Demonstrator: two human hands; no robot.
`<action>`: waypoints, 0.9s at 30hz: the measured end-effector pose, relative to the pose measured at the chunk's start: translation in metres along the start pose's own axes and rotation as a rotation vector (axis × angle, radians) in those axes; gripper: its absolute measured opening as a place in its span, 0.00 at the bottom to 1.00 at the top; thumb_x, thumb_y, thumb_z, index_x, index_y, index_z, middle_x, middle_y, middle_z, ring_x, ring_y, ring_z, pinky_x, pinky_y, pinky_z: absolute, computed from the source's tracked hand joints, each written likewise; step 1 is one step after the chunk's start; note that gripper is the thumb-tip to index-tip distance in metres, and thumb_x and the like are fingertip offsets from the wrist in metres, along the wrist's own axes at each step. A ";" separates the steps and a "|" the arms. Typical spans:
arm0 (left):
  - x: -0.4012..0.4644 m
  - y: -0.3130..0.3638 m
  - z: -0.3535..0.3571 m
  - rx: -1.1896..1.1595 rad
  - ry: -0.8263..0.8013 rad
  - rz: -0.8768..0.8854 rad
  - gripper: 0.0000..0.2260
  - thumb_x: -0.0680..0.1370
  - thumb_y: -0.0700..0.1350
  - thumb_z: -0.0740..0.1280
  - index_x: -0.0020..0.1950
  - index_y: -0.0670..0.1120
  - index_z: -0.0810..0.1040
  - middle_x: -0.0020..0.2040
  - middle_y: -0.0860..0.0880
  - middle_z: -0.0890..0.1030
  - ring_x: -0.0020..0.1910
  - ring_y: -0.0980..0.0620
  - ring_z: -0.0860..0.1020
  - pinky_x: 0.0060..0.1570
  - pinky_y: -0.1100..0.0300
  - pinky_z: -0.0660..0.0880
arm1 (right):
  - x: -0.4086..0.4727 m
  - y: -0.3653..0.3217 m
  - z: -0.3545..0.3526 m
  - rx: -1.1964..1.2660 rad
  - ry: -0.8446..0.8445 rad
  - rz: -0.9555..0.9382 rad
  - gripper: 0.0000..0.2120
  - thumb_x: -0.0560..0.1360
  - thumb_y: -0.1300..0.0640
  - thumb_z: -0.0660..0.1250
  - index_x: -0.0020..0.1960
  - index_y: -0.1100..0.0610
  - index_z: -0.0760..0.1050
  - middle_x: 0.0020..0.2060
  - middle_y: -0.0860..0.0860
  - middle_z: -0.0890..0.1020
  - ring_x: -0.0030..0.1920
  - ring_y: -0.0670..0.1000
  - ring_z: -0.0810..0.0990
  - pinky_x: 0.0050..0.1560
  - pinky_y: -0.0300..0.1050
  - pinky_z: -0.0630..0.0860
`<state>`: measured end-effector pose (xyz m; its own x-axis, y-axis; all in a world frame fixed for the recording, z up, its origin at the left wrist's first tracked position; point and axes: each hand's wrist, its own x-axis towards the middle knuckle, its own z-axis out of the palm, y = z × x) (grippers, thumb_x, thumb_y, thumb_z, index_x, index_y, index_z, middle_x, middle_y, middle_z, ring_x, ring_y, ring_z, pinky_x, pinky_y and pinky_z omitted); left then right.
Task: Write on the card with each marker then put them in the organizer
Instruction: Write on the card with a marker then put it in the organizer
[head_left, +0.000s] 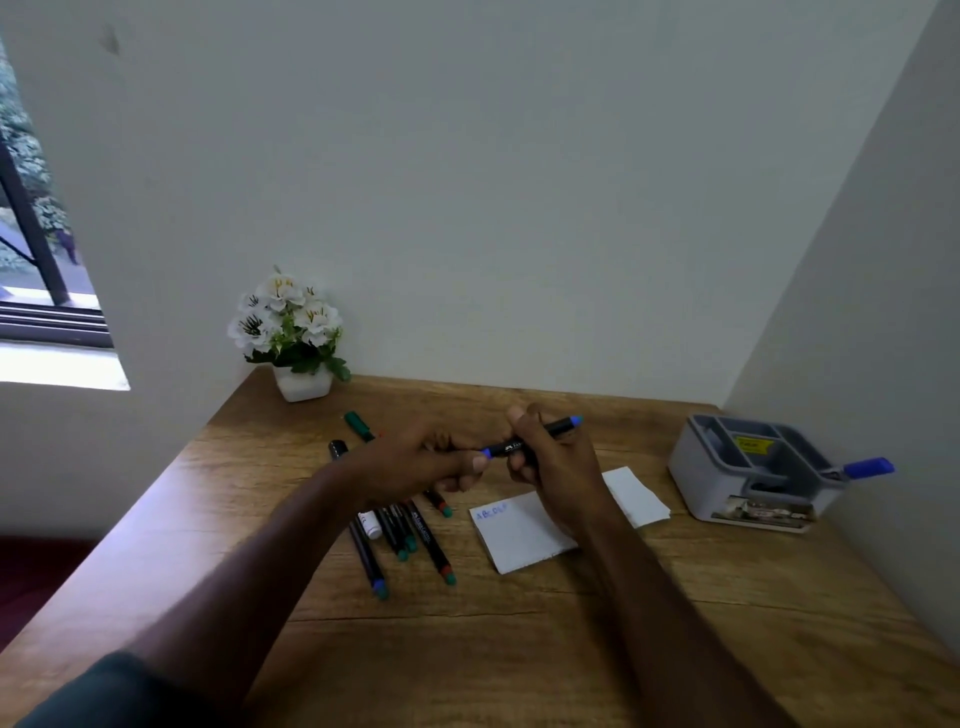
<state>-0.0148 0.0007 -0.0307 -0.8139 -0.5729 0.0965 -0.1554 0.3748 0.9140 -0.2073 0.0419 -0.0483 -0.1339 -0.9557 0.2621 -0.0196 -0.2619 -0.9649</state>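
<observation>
Blue marker held in both hands above the tabletop (519, 649).

I see the organizer (753, 470) well right of my right hand (553, 460); both it and my left hand (421, 460) grip the blue marker (532, 436), its axis left-right, above the card (524, 535).

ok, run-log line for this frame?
both hands: left hand and right hand hold blue marker above card | card: blue writing | organizer: one blue marker in

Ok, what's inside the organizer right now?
One blue marker sticks out of the right corner of the organizer. A yellow label shows in a rear compartment. The other compartments look empty, though their floors and the front drawer's contents are partly hidden.
</observation>
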 end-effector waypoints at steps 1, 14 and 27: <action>-0.001 0.000 -0.002 -0.026 -0.018 -0.009 0.08 0.81 0.43 0.62 0.53 0.42 0.80 0.30 0.55 0.73 0.31 0.56 0.70 0.40 0.53 0.71 | 0.001 -0.002 -0.003 0.050 0.029 -0.006 0.16 0.80 0.53 0.66 0.35 0.58 0.76 0.25 0.55 0.71 0.25 0.48 0.67 0.29 0.41 0.66; 0.015 -0.030 0.014 0.590 0.191 -0.234 0.21 0.72 0.61 0.70 0.61 0.54 0.75 0.57 0.55 0.75 0.55 0.55 0.74 0.53 0.59 0.73 | -0.026 0.016 -0.038 -0.172 0.115 0.053 0.08 0.80 0.58 0.64 0.44 0.58 0.79 0.35 0.55 0.82 0.36 0.53 0.79 0.41 0.49 0.74; 0.018 -0.031 0.016 0.775 0.163 -0.373 0.36 0.68 0.66 0.71 0.71 0.52 0.69 0.71 0.51 0.70 0.71 0.50 0.65 0.72 0.43 0.54 | -0.031 0.022 -0.029 -0.603 0.007 0.032 0.13 0.73 0.62 0.69 0.33 0.51 0.76 0.33 0.46 0.81 0.37 0.42 0.80 0.37 0.33 0.76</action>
<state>-0.0336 -0.0096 -0.0632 -0.5530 -0.8319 -0.0461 -0.7807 0.4981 0.3774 -0.2328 0.0697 -0.0782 -0.1504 -0.9603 0.2351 -0.5734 -0.1089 -0.8120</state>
